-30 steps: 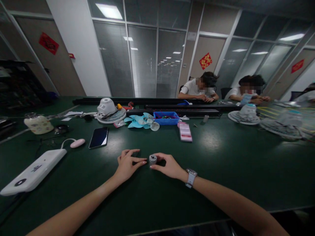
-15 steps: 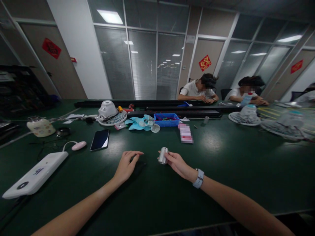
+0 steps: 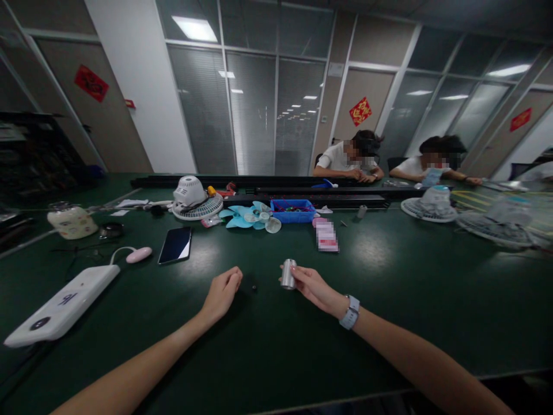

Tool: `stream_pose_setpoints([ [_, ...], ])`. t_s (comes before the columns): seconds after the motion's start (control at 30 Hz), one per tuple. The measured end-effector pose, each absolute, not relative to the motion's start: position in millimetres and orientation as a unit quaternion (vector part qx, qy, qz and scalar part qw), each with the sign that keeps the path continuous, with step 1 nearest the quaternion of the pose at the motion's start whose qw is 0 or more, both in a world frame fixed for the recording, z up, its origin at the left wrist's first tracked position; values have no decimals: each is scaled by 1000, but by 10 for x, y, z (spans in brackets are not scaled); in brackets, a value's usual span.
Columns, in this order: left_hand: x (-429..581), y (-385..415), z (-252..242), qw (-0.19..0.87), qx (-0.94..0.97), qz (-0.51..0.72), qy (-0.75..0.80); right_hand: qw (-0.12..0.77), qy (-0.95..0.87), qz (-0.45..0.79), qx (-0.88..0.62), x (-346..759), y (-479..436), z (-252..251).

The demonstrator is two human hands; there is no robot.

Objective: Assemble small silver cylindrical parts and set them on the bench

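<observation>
My right hand [image 3: 313, 288] is closed around a small silvery metal cylinder [image 3: 288, 275], held upright above the dark green table with the thumb on its near side. My left hand [image 3: 222, 293] is to the left of it, its fingers curled in and the thumb against them; nothing shows in its grip. On the table between the hands, close to the left fingertips, lies a tiny dark round piece [image 3: 254, 287], too small to name.
A phone [image 3: 175, 245], a white power strip [image 3: 64, 305] and a jar [image 3: 72, 222] are at left. Farther back stand a fan part [image 3: 196, 204], blue fan blades [image 3: 246, 218], a blue bin [image 3: 292, 211] and a pink-and-white packet [image 3: 327, 236]. Two people sit across the table.
My left hand has curled its extended fingers and drawn slightly left. The tiny dark piece now shows plainly on the table. My right hand still holds the cylinder, barely moved.
</observation>
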State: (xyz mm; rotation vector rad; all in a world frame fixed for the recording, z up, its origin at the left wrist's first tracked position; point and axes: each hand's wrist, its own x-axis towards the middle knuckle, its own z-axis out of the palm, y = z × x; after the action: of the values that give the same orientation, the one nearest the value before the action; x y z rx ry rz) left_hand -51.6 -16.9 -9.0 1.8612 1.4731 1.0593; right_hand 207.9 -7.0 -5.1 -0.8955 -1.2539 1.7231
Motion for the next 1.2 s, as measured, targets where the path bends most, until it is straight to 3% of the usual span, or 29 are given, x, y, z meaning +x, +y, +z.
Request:
stream_pose_setpoints([
  [0.13, -517, -169, -94, 264, 693, 387, 548, 441, -563, 573, -399, 2216, 19, -41],
  [0.37, -518, -171, -96, 265, 696, 380, 549, 534, -599, 201, -562, 3244, 539, 149],
  [0.57, -524, -158, -115, 266, 705, 367, 546, 425, -482, 17, -766, 4145, 689, 96],
  [0.7, -525, -150, -128, 255, 711, 363, 545, 340, -461, -2, -820, 4325, 675, -10],
  [0.83, -521, -151, -121, 249, 715, 359, 546, 330, -458, -15, -826, 4263, 652, 10],
  [0.93, -518, -157, -119, 248, 710, 359, 552, 380, -474, -117, -786, 3950, 571, 121],
  [1.03, -516, -162, -127, 248, 707, 364, 554, 426, -602, -170, -654, 3325, 384, 201],
  [1.2, -510, -166, -131, 244, 690, 390, 558, 268, -882, 57, -383, 2178, -23, 142],
])
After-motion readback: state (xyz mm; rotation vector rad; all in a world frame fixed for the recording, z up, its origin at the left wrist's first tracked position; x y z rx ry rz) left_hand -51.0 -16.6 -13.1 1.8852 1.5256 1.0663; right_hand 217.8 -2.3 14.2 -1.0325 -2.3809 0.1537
